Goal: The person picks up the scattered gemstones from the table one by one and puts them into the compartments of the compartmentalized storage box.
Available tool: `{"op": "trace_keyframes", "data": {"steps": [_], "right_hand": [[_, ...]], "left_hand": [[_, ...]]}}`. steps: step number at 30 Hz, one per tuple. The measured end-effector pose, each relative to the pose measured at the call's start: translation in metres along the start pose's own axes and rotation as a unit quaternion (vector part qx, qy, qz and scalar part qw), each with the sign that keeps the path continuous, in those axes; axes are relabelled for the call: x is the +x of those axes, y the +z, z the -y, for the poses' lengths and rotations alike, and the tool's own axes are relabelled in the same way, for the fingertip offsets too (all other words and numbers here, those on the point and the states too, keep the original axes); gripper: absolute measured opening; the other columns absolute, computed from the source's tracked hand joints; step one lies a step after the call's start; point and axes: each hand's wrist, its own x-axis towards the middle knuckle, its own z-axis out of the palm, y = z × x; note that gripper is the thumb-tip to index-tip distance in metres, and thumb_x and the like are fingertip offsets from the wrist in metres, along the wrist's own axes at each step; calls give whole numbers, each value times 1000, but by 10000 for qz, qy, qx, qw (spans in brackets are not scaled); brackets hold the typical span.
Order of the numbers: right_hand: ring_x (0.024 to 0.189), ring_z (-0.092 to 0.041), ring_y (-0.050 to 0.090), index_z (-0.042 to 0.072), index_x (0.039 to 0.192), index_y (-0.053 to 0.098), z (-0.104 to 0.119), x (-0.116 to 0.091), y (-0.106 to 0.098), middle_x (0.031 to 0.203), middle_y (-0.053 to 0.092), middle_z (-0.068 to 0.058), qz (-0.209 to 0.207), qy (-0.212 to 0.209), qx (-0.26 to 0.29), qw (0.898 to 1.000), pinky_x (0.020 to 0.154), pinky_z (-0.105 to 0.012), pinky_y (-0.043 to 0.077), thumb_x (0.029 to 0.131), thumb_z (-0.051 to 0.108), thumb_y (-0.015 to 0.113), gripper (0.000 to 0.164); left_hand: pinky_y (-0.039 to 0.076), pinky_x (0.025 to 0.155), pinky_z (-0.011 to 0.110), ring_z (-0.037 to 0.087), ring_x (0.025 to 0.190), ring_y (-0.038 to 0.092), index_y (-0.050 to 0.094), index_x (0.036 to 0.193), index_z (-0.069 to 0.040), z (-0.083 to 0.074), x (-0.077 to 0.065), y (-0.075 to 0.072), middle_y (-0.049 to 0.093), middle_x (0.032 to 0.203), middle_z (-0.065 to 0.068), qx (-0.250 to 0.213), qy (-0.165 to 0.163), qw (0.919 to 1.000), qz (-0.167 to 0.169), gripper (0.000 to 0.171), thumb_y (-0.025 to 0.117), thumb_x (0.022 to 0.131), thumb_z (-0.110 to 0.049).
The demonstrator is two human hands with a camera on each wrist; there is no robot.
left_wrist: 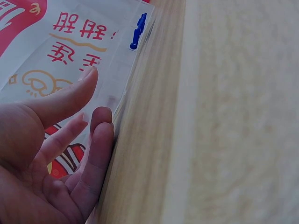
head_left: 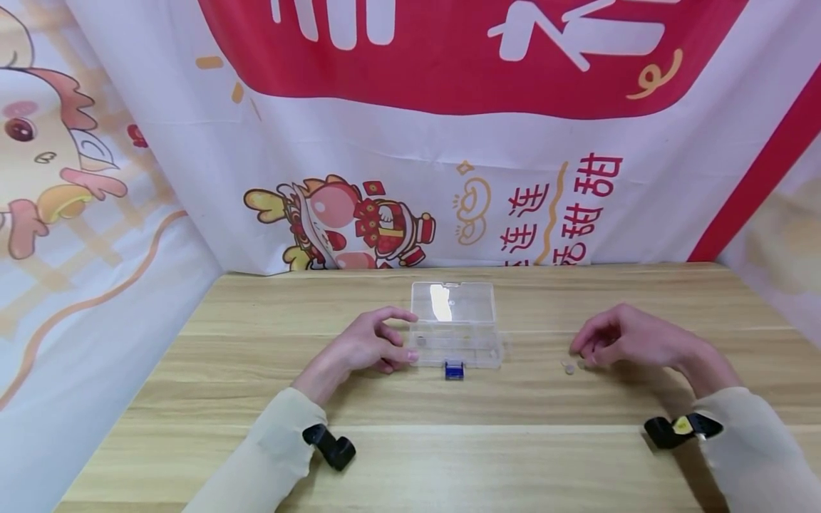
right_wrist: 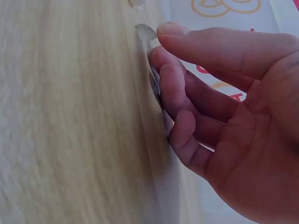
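A clear plastic compartment box (head_left: 458,356) lies on the table with its lid (head_left: 474,303) opened to the back. A blue latch (head_left: 454,370) shows at its front edge. My left hand (head_left: 372,340) is at the box's left side, thumb near the front corner and index finger extended near the hinge side. To the right of the box, my right hand (head_left: 631,338) is low over the table, fingers loosely bent. A small pale round disc (right_wrist: 146,32) sits right at its thumb tip in the right wrist view. Another small disc (head_left: 569,369) lies just left of those fingertips.
The wooden table (head_left: 410,456) runs back to a white and red printed cloth (head_left: 398,135) hanging behind it. A second cloth hangs at the left side. Black cameras are strapped to both wrists.
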Motion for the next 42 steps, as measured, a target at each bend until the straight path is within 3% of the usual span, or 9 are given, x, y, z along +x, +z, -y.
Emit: {"op": "trace_keyframes", "data": {"steps": [11,21,29,42], "right_hand": [[89,-19,61,14,108,79,2,3,6,96,70,-7,75,135,-131,9998,77,-23,53,90,15,83,18],[84,-16,60,12,104,78,2,6,7,91,69,-6,42,-60,-133,9999,73,-23,51,92,15,82,13],[90,-19,58,16,103,77,9,8,11,96,71,-3,-311,33,-407,9987,76,-24,48,96,23,79,10],[90,-18,59,17,104,77,34,16,29,97,70,-3,-1077,-318,-528,9923,73,-25,51,98,23,77,9]], "left_hand": [[63,69,29,22,79,70,68,135,-31,-1,1,0,63,108,9,-1,33,10000,24,54,89,87,-17],[62,69,29,22,79,70,68,134,-32,-2,1,0,63,108,9,15,3,10000,2,54,89,87,-17],[62,68,29,22,78,70,68,135,-32,-2,0,0,63,107,9,-18,-2,10000,16,54,89,87,-17],[62,68,29,22,79,69,68,135,-33,-1,0,0,63,108,9,-27,-59,10000,2,55,89,87,-17]]}}
